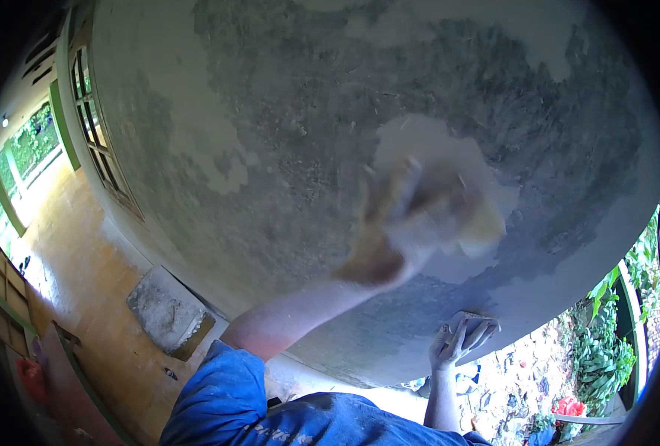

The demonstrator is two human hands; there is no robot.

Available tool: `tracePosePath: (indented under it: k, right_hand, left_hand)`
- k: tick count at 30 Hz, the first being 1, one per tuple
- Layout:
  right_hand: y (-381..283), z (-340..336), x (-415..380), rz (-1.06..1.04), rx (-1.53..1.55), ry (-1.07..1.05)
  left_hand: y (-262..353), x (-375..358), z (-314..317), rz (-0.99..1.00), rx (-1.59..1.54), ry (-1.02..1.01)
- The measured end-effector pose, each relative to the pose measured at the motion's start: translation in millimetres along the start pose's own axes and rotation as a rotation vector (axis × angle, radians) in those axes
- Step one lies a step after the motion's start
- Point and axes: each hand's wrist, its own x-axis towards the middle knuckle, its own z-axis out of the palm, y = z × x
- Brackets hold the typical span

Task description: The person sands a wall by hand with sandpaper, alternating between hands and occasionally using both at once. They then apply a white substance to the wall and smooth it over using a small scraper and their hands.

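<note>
In front of me a grey plastered wall [300, 97] curves across the view, with lighter smooth patches on it. My left hand [400, 223] is raised against a pale patch [419, 134] near its middle. Motion smears its fingers; they seem closed around a pale yellowish thing [484, 229] whose kind I cannot make out. Lower right, my right hand [452, 343] grips a flat, pale pad [482, 322] close to the wall's lower edge. Its fingers lie across the pad and look coated with whitish dust or paste.
A grey, stained slab or board [165, 308] lies on the tan floor [84, 230] at left. A barred window [92, 111] is set in the wall. Litter-strewn ground [523, 379], green plants [605, 357] and a red object [568, 406] show at lower right.
</note>
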Motion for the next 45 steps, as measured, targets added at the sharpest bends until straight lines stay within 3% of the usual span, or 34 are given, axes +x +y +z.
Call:
tracePosePath:
  k: [1, 2, 3, 5, 7, 9, 11, 13, 15, 18, 21, 22, 25, 26, 27, 29, 33, 34, 35, 37, 38, 41, 43, 44, 45]
  right_hand:
    - [0.1, 0.9, -2.3, 0.004, -0.006, -0.005]
    - [2.4, 2.0, -3.2, 0.005, -0.013, -0.009]
    - [5.0, 3.4, -2.8, -0.001, -0.016, -0.005]
    - [5.8, 5.1, -4.8, -0.009, 0.029, 0.023]
    - [7.2, 6.5, -10.1, 0.0, 0.012, 0.013]
    - [5.1, 5.6, -10.9, 0.003, -0.004, 0.009]
    - [2.8, 4.1, -8.3, 0.025, -0.018, -0.017]
    - [1.7, 4.8, -5.9, 0.022, -0.006, -0.011]
    - [0.7, 3.3, -8.3, 0.029, 0.012, -0.015]
    - [-2.1, 4.7, -10.0, 0.057, -0.008, -0.025]
    - [1.9, 4.0, -8.3, 0.032, 0.0, -0.009]
    - [2.5, 3.2, -9.9, 0.038, -0.008, -0.034]
    - [2.9, 2.2, -16.9, 0.063, -0.005, -0.072]
    - [2.8, 2.8, -17.6, 0.076, 0.005, -0.075]
    - [2.5, 3.1, -17.5, 0.076, 0.0, -0.074]
    - [2.5, 4.2, -16.1, 0.045, -0.004, -0.04]
    - [-1.5, 5.2, -16.6, 0.064, 0.013, -0.037]
    - [-2.7, 6.1, -14.7, 0.073, 0.02, -0.028]
    - [-3.1, 6.1, -14.0, 0.079, 0.028, -0.019]
    - [-2.1, 5.5, -17.0, 0.083, 0.022, -0.027]
    - [-1.4, 6.4, -18.0, 0.09, 0.014, -0.033]
    - [0.7, 6.4, -20.7, 0.086, -0.032, -0.062]
    - [0.3, 6.6, -21.2, 0.096, -0.017, -0.058]
    - [-0.5, 7.3, -20.8, 0.1, -0.002, -0.051]
    - [-1.1, 7.0, -21.5, 0.101, -0.005, -0.051]
  left_hand:
    - [8.4, -6.0, 0.0, 0.047, -0.087, -0.102]
    - [-2.7, 0.3, 6.3, 0.096, -0.061, 0.059]
    - [-16.9, 4.1, 6.7, 0.094, -0.062, 0.066]
    - [-35.1, 29.3, -29.2, -0.078, 0.074, 0.006]
    - [-21.3, 20.8, -11.4, -0.077, 0.109, 0.092]
    - [4.5, -9.9, 6.8, 0.008, -0.115, -0.028]
    - [-5.1, -11.6, 9.3, -0.025, -0.11, -0.074]
    - [-37.8, 12.8, -10.4, 0.026, 0.129, 0.081]
    - [-40.3, 21.8, -24.6, 0.011, 0.257, 0.045]
    - [-10.7, -6.7, 8.8, 0.037, -0.081, -0.012]
    - [-29.3, -1.8, 2.0, -0.046, -0.099, 0.137]
    - [-43.4, 17.6, -21.8, 0.052, 0.131, 0.098]
    - [-42.4, 21.8, -25.4, -0.056, 0.123, 0.035]
    - [-27.3, 9.8, -13.6, -0.217, -0.337, 0.003]
    - [-31.6, 3.2, -7.6, -0.216, -0.342, 0.004]
    - [-37.5, 7.2, -15.9, 0.116, 0.042, 0.096]
    - [-43.0, 26.4, -31.4, 0.016, 0.073, 0.037]
    - [-34.3, 3.7, -4.4, -0.14, -0.368, 0.106]
    - [-31.5, -4.7, -2.6, -0.142, -0.369, 0.105]
    - [-30.7, -12.4, -1.3, 0.221, -0.028, 0.028]
    - [-39.0, -0.5, -9.4, 0.226, -0.03, 0.029]
    - [-60.3, 26.1, -25.9, 0.055, 0.096, 0.106]
    - [-51.1, 26.6, -21.6, -0.03, -0.04, 0.12]
    - [-37.8, 5.3, -1.8, -0.157, -0.437, 0.077]
    - [-36.9, 3.7, -2.9, -0.156, -0.44, 0.076]
